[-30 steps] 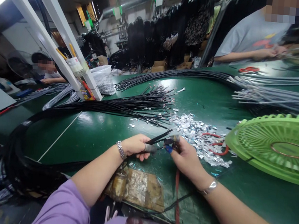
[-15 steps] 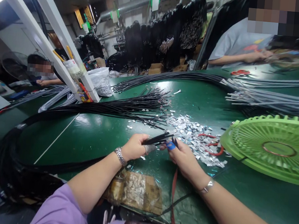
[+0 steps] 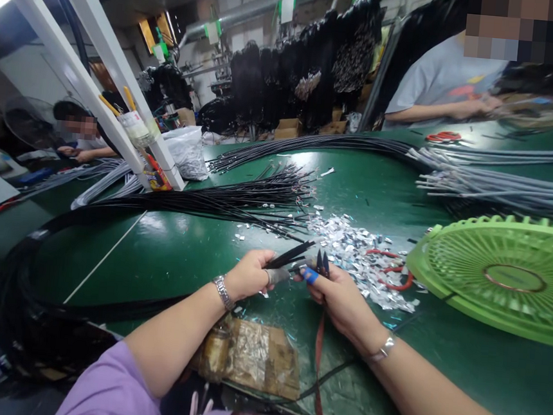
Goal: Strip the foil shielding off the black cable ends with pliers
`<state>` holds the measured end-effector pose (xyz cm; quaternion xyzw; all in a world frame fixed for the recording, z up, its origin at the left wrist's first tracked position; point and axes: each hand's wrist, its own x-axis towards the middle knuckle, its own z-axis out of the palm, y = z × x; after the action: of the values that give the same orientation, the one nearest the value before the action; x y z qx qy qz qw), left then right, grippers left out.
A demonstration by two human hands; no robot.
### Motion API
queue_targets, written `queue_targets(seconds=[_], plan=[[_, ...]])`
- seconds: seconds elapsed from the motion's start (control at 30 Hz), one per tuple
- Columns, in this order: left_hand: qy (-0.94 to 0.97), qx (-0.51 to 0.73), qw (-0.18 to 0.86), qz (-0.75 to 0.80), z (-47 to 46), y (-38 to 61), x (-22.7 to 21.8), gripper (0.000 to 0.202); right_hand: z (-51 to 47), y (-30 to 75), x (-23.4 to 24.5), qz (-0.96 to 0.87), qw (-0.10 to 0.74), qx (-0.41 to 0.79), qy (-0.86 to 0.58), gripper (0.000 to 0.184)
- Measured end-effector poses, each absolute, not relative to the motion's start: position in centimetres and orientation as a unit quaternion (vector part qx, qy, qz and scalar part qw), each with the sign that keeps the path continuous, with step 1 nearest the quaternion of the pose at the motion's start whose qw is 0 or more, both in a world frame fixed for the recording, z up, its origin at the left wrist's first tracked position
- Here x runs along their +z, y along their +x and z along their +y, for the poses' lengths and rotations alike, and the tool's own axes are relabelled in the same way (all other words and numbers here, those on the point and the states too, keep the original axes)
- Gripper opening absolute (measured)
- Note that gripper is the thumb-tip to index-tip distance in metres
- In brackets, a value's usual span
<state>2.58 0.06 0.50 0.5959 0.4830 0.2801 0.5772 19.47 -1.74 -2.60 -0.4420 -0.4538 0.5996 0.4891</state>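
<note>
My left hand [image 3: 250, 273] is closed round a few thin black cables [image 3: 288, 255] whose ends stick out to the upper right. Grey tape wraps one of its fingers. My right hand [image 3: 341, 295] is closed on a small dark cutting tool [image 3: 322, 263], its tips at the cable ends; blue tape wraps one finger. Both hands hover just above the green table [image 3: 180, 251]. Right behind them lies a heap of silvery foil scraps [image 3: 357, 250]. A long bundle of black cables [image 3: 199, 202] runs from the left across the table.
A green fan grille [image 3: 503, 272] lies at the right. Red-handled scissors [image 3: 392, 269] sit in the scraps. Grey cables [image 3: 501, 182] stretch across the far right. A person in a grey shirt [image 3: 442, 80] works opposite; another person [image 3: 82, 135] sits far left. White frame posts [image 3: 99, 69] stand left.
Both hands stay close together with little movement. The cutting tool's tips now show upright beside the cable ends. The camera view has shifted slightly.
</note>
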Motion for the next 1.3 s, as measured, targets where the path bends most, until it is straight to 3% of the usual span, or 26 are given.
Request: queue_targets(seconds=[0.23,0.4,0.5,0.7,1.17,1.3], plan=[[0.558,0.277,0.598,0.504,0.1,2.6,1.1,0.043,-2.5,19.2,-2.1,-0.565,0.396,0.589,-0.421,0.033],[0.557,0.286,0.600,0.498,0.4,2.2,1.0,0.046,-1.9,19.8,-3.0,-0.523,0.460,0.535,-0.477,0.046],[0.552,0.292,0.604,0.495,0.4,2.2,1.0,0.046,-1.4,20.4,-3.5,-0.564,0.458,0.487,-0.485,0.052],[0.573,0.321,0.587,0.473,0.4,2.1,0.9,0.036,-1.4,20.7,-2.8,-0.663,0.414,0.402,-0.477,0.040],[0.612,0.296,0.553,0.482,0.2,2.0,0.5,0.031,-1.5,20.4,-2.2,-0.661,0.432,0.433,-0.436,0.035],[0.676,0.335,0.440,0.488,0.3,2.0,0.0,0.022,-1.5,20.0,-2.2,-0.608,0.442,0.488,-0.443,0.039]])
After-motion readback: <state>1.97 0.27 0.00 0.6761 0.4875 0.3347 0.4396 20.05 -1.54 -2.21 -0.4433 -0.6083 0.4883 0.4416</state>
